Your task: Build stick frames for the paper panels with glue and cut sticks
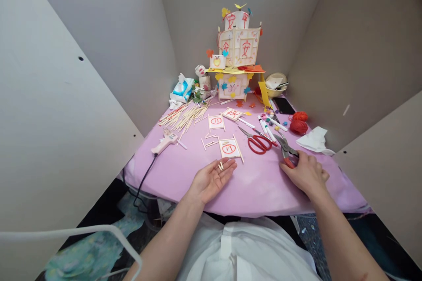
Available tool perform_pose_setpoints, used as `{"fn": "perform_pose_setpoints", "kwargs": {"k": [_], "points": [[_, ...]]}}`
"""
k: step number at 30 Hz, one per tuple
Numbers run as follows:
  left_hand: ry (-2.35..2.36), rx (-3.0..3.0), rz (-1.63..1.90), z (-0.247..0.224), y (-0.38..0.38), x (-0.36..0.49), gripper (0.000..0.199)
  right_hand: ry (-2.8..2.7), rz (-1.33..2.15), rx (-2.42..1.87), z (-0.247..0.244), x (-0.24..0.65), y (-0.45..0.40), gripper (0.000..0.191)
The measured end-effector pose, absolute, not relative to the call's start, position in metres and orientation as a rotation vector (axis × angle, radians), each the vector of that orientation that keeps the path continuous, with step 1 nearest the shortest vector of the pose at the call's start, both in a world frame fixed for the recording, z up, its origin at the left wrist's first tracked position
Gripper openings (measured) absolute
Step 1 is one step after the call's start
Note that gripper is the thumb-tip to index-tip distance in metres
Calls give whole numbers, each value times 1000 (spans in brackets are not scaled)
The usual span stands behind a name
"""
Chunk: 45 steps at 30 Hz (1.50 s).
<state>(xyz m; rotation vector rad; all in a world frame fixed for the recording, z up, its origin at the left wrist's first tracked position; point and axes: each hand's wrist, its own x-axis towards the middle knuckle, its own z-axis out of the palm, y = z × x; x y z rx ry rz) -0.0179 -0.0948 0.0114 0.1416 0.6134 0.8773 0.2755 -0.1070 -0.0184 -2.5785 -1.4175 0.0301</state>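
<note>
Palm up over the front of the table, my left hand [212, 180] carries a few short pieces of wooden stick [220, 166] on its slightly curled fingers. Just beyond its fingertips lies a white panel framed with sticks [230, 147], marked with a red circled character. My right hand [307, 173] is closed round the red handles of grey-bladed pruning shears [286, 147], whose jaws point away from me; part of the handles is hidden by the hand. Red-handled scissors [260, 144] lie open between the hands. Several cut sticks [210, 142] are left of the panel.
A paper-and-stick tower [239, 48] stands at the back. Loose sticks [187, 116] and a corded glue gun [165, 140] lie left. Right are markers [267, 129], red yarn [299, 126], a phone [284, 106], a bowl [275, 91] and crumpled tissue [314, 139]. Partition walls enclose the table.
</note>
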Motion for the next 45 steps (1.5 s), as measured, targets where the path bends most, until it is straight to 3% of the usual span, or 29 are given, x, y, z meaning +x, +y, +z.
{"fn": "perform_pose_setpoints", "kwargs": {"k": [11,24,31,35,39,45], "points": [[733,236,947,10,-100,-21,14,-1361,80,-2595,-20,277,-105,79],[696,113,1011,8,-99,-5,16,-1318,105,-2692,-2,291,-53,81],[691,97,1002,8,-102,2,16,-1321,-7,-2465,-7,288,-52,84],[660,90,1012,8,-104,5,16,-1352,-66,-2010,15,268,-71,62],[605,151,1004,8,-111,8,14,-1613,470,-1505,34,213,-110,27],[606,314,1060,4,-124,14,18,-1667,837,-1324,28,153,-136,16]]}}
